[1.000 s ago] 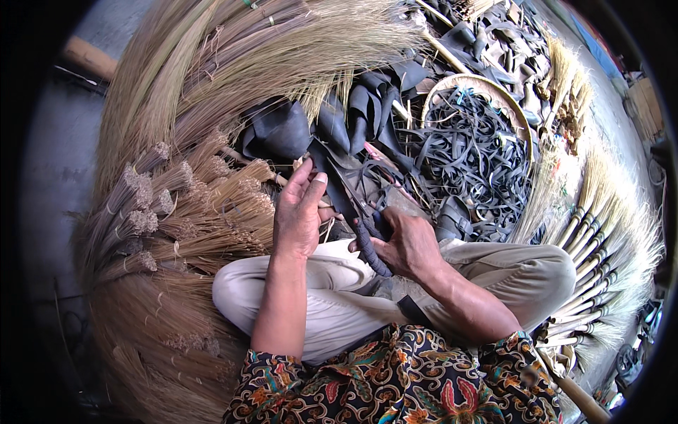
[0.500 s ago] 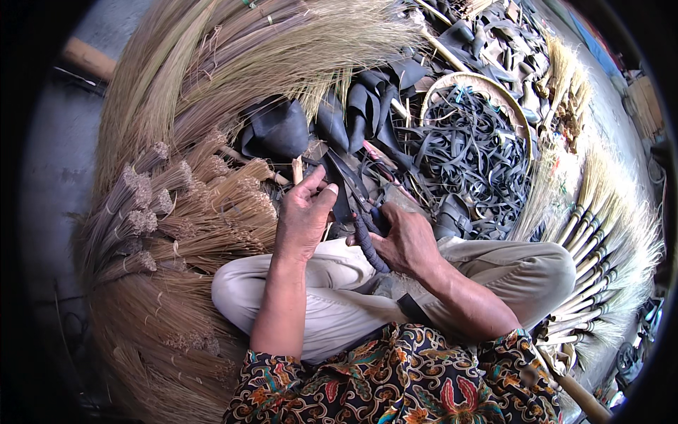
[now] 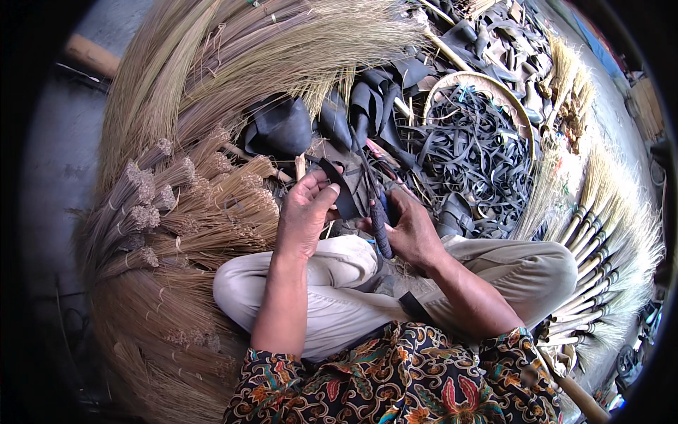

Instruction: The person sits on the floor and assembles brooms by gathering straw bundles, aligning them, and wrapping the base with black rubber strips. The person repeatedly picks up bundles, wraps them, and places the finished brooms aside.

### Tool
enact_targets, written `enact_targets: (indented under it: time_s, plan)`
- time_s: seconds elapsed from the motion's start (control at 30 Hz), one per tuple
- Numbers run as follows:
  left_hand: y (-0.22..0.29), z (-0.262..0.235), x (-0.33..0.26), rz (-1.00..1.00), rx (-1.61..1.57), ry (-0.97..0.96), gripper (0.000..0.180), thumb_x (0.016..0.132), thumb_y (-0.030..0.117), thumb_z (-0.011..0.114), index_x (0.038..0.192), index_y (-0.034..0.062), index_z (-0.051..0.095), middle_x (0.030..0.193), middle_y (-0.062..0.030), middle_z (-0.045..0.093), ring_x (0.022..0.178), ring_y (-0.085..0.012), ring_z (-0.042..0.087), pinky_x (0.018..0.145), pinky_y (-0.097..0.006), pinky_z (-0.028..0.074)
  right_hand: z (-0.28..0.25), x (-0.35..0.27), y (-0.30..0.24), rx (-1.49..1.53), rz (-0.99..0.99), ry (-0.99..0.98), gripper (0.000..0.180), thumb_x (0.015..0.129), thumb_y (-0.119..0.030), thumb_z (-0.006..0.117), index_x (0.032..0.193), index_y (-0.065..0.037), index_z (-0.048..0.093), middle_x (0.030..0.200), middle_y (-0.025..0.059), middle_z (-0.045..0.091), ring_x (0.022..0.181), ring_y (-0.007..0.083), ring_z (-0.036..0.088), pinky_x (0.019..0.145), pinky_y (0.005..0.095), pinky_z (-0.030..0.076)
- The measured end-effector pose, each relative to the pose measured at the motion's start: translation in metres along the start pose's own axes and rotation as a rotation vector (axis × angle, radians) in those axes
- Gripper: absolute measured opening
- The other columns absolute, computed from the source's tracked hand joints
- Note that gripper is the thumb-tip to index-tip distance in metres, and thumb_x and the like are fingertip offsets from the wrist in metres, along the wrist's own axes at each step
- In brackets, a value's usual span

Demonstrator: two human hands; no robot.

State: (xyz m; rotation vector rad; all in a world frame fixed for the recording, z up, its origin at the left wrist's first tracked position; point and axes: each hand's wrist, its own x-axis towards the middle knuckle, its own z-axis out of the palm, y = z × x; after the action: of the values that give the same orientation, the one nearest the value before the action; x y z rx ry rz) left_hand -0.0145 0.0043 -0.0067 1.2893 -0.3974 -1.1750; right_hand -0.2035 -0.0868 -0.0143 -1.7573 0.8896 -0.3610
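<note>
In front of my folded legs, my left hand (image 3: 305,214) pinches a strip of black rubber (image 3: 345,200) between thumb and fingers. My right hand (image 3: 411,232) is closed on a pair of large scissors (image 3: 380,230) with dark wrapped handles. Their blades point away from me, just right of the rubber strip, and part of the far handle is hidden by my fingers. Whether the blades touch the rubber, I cannot tell. Sheets of black rubber (image 3: 284,128) lie beyond my left hand.
A round woven tray (image 3: 528,116) heaped with black rubber strips (image 3: 470,152) sits ahead on the right. Tied straw bundles (image 3: 219,201) crowd my left side, and long grass stalks (image 3: 282,53) lie beyond. Finished brooms (image 3: 600,261) fan out at right.
The scissors have swung so their blades point more straight ahead and lie apart from the rubber strip. More of the strip shows in my left hand, its upper end tilted left.
</note>
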Motion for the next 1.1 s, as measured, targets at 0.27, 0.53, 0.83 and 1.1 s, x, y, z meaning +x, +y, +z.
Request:
enact_targets:
  time_s: [0.27,0.53,0.83,1.1]
  plan:
    - [-0.001,0.005,-0.002,-0.018,-0.073,-0.067,0.029,0.102,0.017,0.065,0.127,0.0023,0.065,0.117,-0.0074,0.072,0.097,-0.0144,0.071,0.078,-0.034,0.064,-0.001,-0.001,-0.003,0.358,0.003,0.06,0.03,0.088,-0.015,0.083,0.102,-0.005,0.06,0.093,0.002,0.061,0.081,0.0091,0.055,0.075,0.0255,0.048]
    - [-0.006,0.01,-0.001,-0.079,-0.257,-0.328,0.045,0.101,0.012,0.065,0.143,0.0,0.057,0.138,-0.0073,0.066,0.119,-0.0186,0.067,0.098,-0.033,0.055,-0.019,0.006,-0.011,0.811,0.134,-0.242,0.025,0.09,-0.017,0.081,0.105,-0.005,0.064,0.078,-0.0026,0.059,0.062,0.0059,0.052,0.056,0.0229,0.041]
    - [-0.008,0.012,0.005,0.062,-0.182,-0.234,0.022,0.094,0.014,0.079,0.113,0.0075,0.071,0.111,-0.0027,0.073,0.099,-0.0104,0.068,0.085,-0.028,0.058,-0.027,0.007,-0.001,0.697,0.22,-0.138,0.026,0.095,-0.024,0.079,0.102,-0.004,0.062,0.081,0.0018,0.062,0.067,0.0098,0.057,0.059,0.0272,0.044]
    - [0.006,0.008,0.008,0.215,-0.122,-0.068,0.025,0.099,0.017,0.074,0.12,0.0048,0.067,0.11,-0.0069,0.074,0.097,-0.0157,0.072,0.081,-0.032,0.061,-0.03,-0.005,0.004,-0.069,-0.102,-0.076,0.074,0.075,-0.063,0.087,0.092,0.004,0.062,0.072,0.0185,0.056,0.065,0.0295,0.057,0.062,0.044,0.046]
